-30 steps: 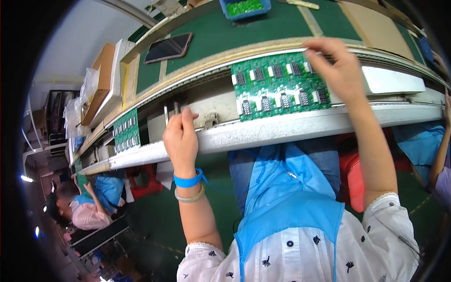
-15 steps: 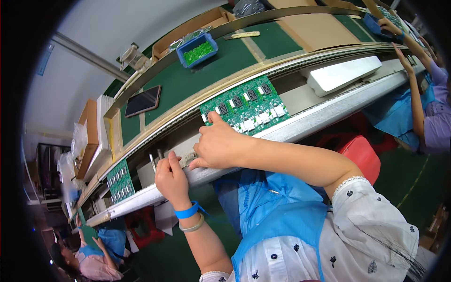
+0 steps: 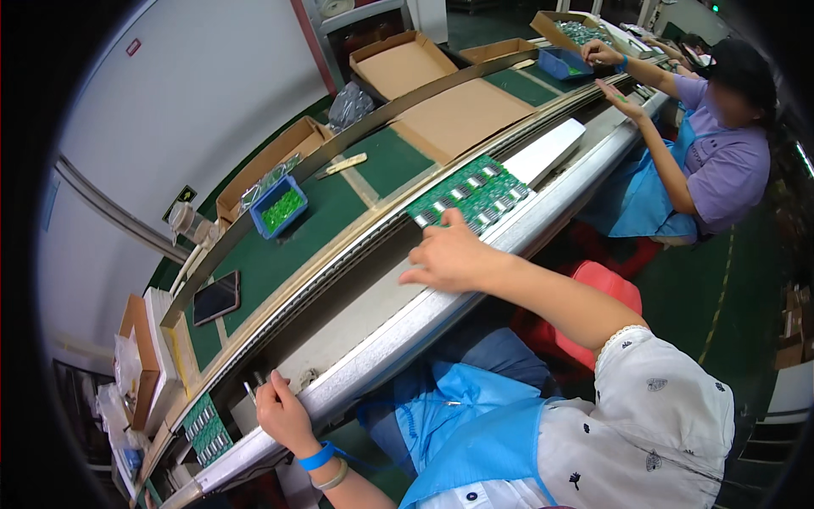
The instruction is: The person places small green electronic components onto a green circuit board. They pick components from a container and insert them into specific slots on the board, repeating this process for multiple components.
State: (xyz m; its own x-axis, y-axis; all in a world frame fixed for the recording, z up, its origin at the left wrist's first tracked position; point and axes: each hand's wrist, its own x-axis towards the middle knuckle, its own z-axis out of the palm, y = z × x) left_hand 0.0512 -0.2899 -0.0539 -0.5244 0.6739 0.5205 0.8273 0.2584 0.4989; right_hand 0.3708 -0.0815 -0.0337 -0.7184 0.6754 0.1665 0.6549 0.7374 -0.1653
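Note:
A green circuit-board panel (image 3: 469,188) with rows of dark and white parts lies across the conveyor channel. My right hand (image 3: 454,253) is at its near left edge, index finger stretched to the board and thumb spread away from it. Farther left along the metal rail, my left hand (image 3: 286,414) rests with fingers loosely curled, thumb apart, and nothing visible in it. Thin metal pins (image 3: 249,392) stand just beyond that hand. Left of it, another green circuit-board panel (image 3: 208,432) lies over the channel.
A white slab (image 3: 549,153) lies in the channel touching or close to the panel's right side. On the green bench are a phone (image 3: 217,298), a blue bin (image 3: 280,208) of green parts and a knife-like tool (image 3: 342,165). A co-worker (image 3: 721,144) sits at right, a red stool (image 3: 593,305) between us.
My right hand has moved right along the channel, and the panel has slid right with it, up to the white slab. My left hand stays by the pins. The view has turned right.

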